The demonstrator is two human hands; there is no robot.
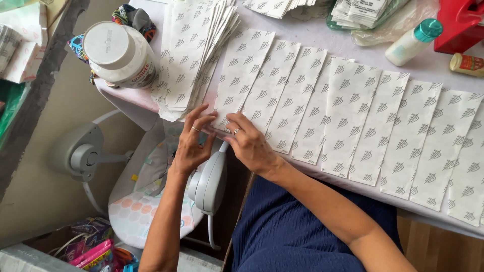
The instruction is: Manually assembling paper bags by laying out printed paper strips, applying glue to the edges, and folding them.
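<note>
Several long white paper strips printed with small grey marks lie side by side across the table [322, 35], overlapping like shingles. My left hand [191, 143] and my right hand [249, 143] meet at the near end of the leftmost strip [242, 75], fingertips pinching its bottom edge at the table's rim. Both hands wear rings. A thick stack of the same strips [194, 50] lies just left of that strip, above my left hand.
A large white jar with a white lid [118, 53] stands at the table's left corner. A small white bottle with a teal cap [413, 40], a red box [461, 22] and more strip bundles [360, 12] lie at the back. A baby bouncer seat [146, 196] stands below.
</note>
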